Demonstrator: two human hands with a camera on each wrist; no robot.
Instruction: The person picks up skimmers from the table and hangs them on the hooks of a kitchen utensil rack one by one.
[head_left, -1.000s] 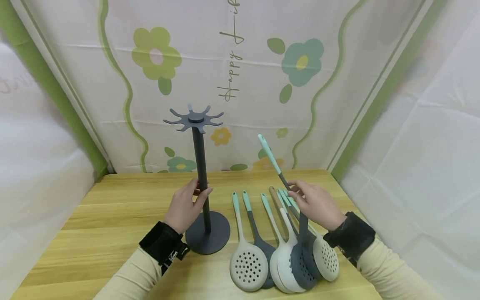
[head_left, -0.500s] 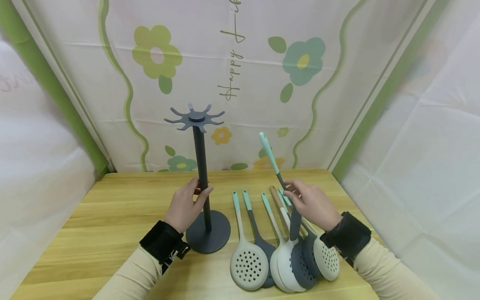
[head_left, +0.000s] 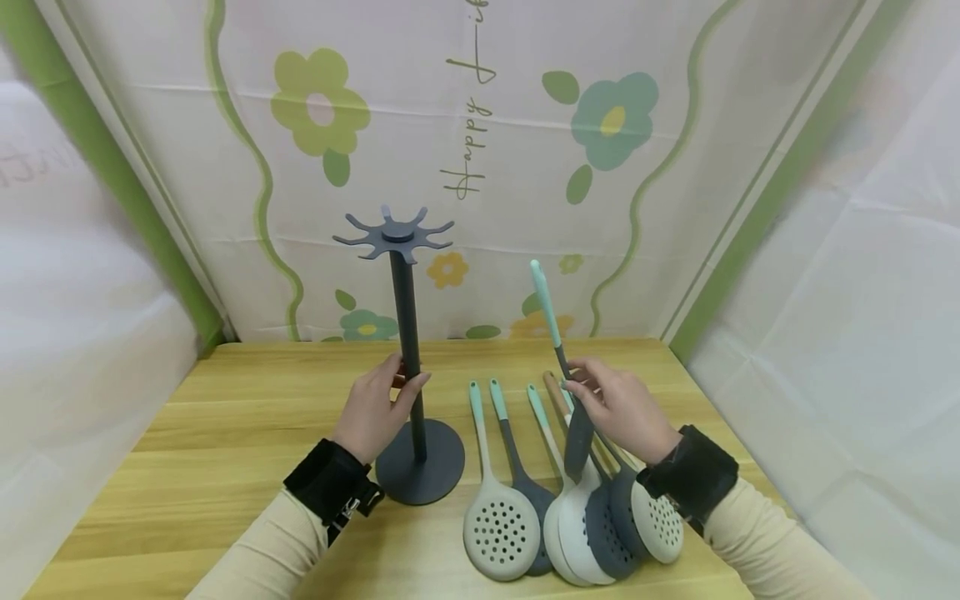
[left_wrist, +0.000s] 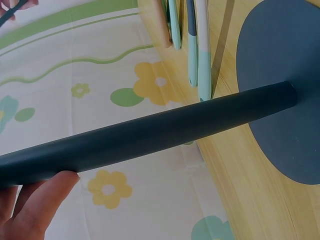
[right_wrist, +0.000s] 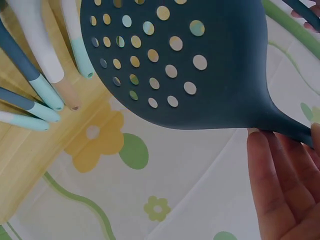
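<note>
In the head view my left hand (head_left: 375, 412) grips the dark grey post of a utensil stand (head_left: 407, 317). The stand is upright, with a round base on the table and a ring of hooks on top. My right hand (head_left: 626, 408) pinches a dark grey skimmer (head_left: 546, 300) near the lower end of its handle, mint tip pointing up. Close up in the right wrist view, the skimmer's round head (right_wrist: 222, 90) shows many holes, and the fingers (right_wrist: 272, 185) lie at its neck. The left wrist view shows the post (left_wrist: 150, 140) crossing above the thumb.
Right of the stand, a light grey skimmer (head_left: 487, 533) and a dark utensil (head_left: 538, 497) lie on the wooden table (head_left: 187, 467). Several more ladles and skimmers overlap at the right, including a light perforated one (head_left: 660, 521). A flowered cloth (head_left: 495, 233) hangs behind.
My right hand has moved slightly left with the skimmer, whose handle now stands steeper and whose head has turned edge-on. The left hand keeps its hold on the stand's post.
</note>
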